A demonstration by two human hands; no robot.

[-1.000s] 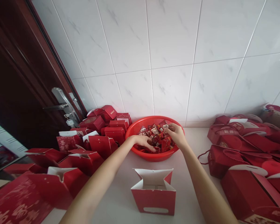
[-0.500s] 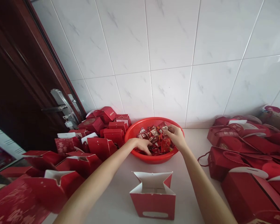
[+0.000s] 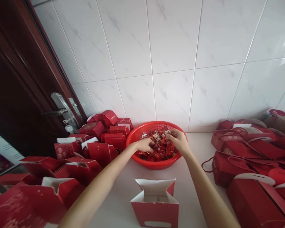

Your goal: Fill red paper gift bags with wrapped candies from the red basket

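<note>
A red plastic basket [image 3: 152,165] with mesh sides stands against the tiled wall, holding many wrapped candies [image 3: 160,148] in red and brown wrappers. My right hand [image 3: 180,142] is over the basket's right side, thumb and fingertips closed on a wrapped candy [image 3: 167,133] with a pale label. On the left, my left hand [image 3: 143,145] reaches over the rim with its fingers apart above the candies; nothing shows in its grasp. In front of the basket, between my forearms, an open red gift box [image 3: 154,211] with a white inside stands upright. Candy hides some fingertips.
Several red boxes, many with open tops, crowd the left [image 3: 71,171]. More red boxes with cord handles [image 3: 230,167] are packed along the right. Behind the left group is a dark door with a metal handle [image 3: 59,111]. White tiles [image 3: 172,95] line the back.
My left hand has lifted a little from among the candies, uncovering some of them. My right hand stays at the pale-labelled candy. The view has shifted slightly.
</note>
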